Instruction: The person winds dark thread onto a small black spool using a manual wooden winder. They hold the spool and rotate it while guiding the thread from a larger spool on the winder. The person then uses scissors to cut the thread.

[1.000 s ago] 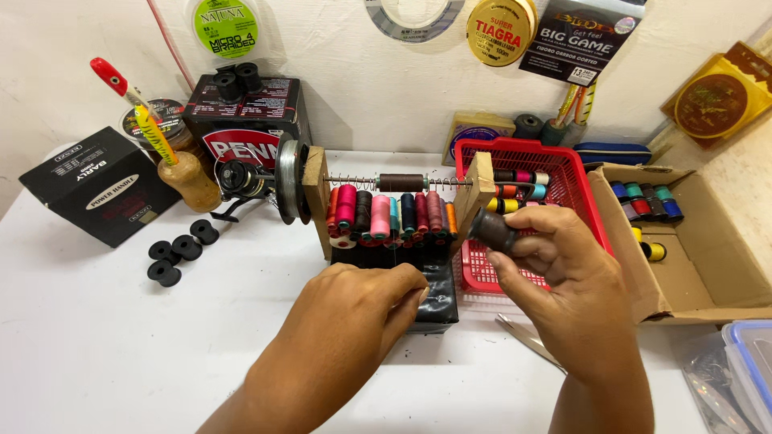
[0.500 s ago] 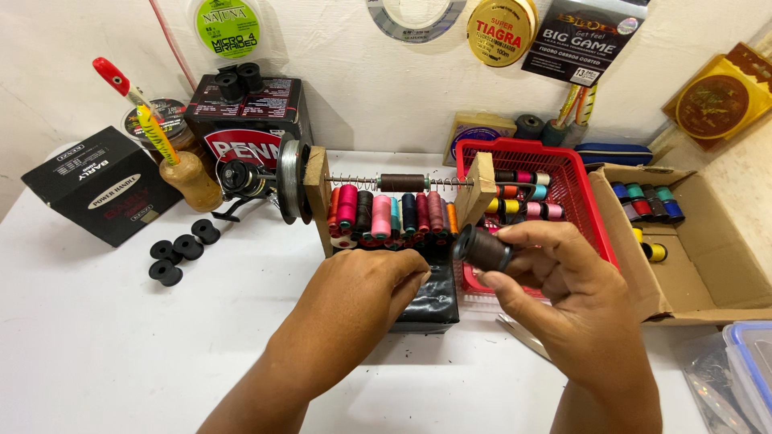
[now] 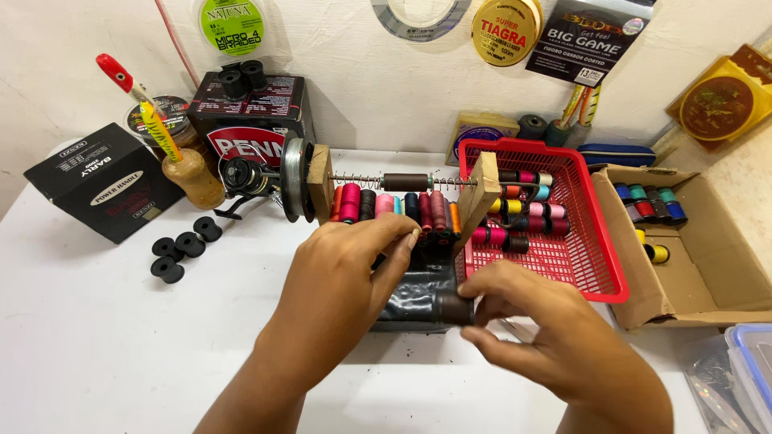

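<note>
A white bench [image 3: 96, 337] runs up to a pale plaster wall hung with line spools and packets. At its middle stands a wooden winding jig [image 3: 481, 193], two upright wooden blocks joined by a sprung metal rod, with a row of coloured thread bobbins [image 3: 394, 207] beneath the rod and a black fishing reel [image 3: 245, 178] at its left end. The right hand [image 3: 555, 337] pinches a small dark brown spool [image 3: 455, 308] between thumb and fingertips, its grip closed on it, low over the bench just in front of the jig and above a black plastic sheet [image 3: 418, 293]. The left hand [image 3: 350, 269] hovers in front of the bobbins, fingers curled together with their tips close to the spool; whether it holds anything cannot be told. To the right a red plastic basket [image 3: 587, 265] holds more bobbins, and beyond it lies an open cardboard box [image 3: 691, 297]. Three loose black bobbins [image 3: 183, 247] lie at the left, near a black carton [image 3: 100, 191].
</note>
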